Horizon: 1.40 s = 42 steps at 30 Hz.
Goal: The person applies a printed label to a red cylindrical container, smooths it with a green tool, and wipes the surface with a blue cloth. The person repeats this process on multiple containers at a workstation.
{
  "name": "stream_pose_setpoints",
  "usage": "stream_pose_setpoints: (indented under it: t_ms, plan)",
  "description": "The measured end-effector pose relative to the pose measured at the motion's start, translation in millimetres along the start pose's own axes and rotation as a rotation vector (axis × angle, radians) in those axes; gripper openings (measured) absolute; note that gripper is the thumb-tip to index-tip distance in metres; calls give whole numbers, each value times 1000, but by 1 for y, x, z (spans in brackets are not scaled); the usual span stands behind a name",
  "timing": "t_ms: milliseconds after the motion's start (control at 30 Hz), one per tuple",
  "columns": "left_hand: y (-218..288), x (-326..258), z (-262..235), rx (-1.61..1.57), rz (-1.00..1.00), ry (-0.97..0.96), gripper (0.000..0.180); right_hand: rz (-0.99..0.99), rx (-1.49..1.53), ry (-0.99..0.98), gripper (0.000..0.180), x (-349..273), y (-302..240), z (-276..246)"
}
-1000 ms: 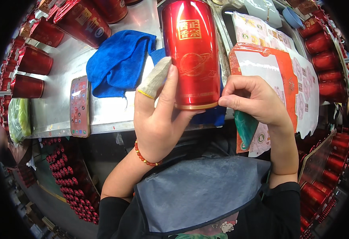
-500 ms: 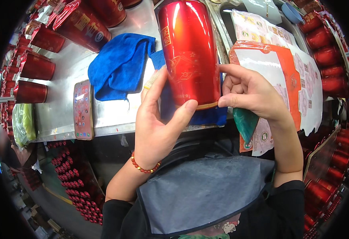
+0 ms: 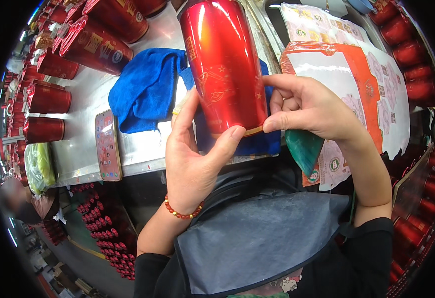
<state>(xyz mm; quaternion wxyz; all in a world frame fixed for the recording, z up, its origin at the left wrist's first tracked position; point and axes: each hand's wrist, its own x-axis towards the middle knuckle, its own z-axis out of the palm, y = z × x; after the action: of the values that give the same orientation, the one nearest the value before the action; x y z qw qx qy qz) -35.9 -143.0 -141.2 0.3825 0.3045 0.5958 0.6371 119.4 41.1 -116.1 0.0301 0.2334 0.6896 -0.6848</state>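
Nearest to me there's a dull grey-blue apron [image 3: 262, 238] over a black sleeve or two. Left hand [image 3: 192, 166], with a red-and-gold bead bracelet [image 3: 183, 212] on the wrist, is grasping a glossy red tapered canister with a gold rim [image 3: 225, 69]: thumb on the front near the rim, fingers wrapped round the left side. Right hand [image 3: 312, 109] steadies the other side, thumb by the rim, index fingertip higher up, remaining fingers curled in. The canister is up over the bench, rim end toward the wearer. A dark green pointed thing [image 3: 304, 151] shows under the right hand; can't tell if it's gripped.

Further out: a flat blue cloth [image 3: 247, 145] behind the canister, a shiny metal bench [image 3: 81, 146], a lit phone [image 3: 108, 144], a crumpled blue cloth [image 3: 145, 92], some white-and-orange printed sheets [image 3: 327, 69], then more red canisters [image 3: 95, 49] off left.
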Motion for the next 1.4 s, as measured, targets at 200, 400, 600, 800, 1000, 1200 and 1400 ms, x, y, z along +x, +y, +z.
stream_pose_setpoints:
  t_ms: [200,400,600,800,1000,1200,1400]
  plan:
    - [-1,0,0,25,0,15,78,-13,15,21,72,0,4,1]
    - [-2,0,0,22,0,20,79,-31,-19,1,72,1,2,-1]
    - [-5,-2,0,48,15,32,79,-43,-2,3,72,1,4,-1]
    - [-6,-1,-3,115,22,23,80,-48,-2,17,74,2,8,-1]
    - [-19,-14,-10,271,278,34,79,-25,-21,36,77,1,4,-1]
    - [-33,-41,-26,860,838,62,38,-33,4,48,78,2,6,2]
    - [-27,-30,-21,913,945,41,27,-21,-24,40,77,2,1,2]
